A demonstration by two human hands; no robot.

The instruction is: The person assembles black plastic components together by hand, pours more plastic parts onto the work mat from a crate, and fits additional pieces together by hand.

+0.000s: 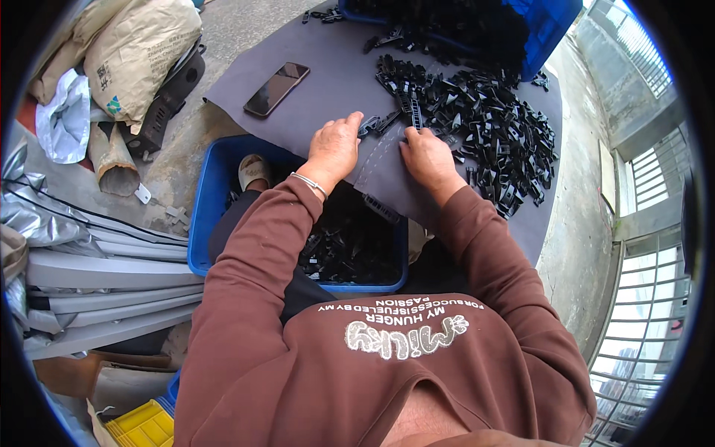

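Both the left hand [335, 145] and right hand [426, 155] pinch small black plastic parts [488, 119] at the table edge [447, 223], so I think one may slip into the blue crate [199, 223].

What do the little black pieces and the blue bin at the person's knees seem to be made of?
The black pieces look like moulded plastic: matt black with crisp, identical shapes. The blue bin also looks like plastic, with a smooth, slightly glossy rim of even colour.

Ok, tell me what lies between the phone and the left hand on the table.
In the head view, only bare grey table mat lies between the phone and the left hand; the black plastic parts sit further right.
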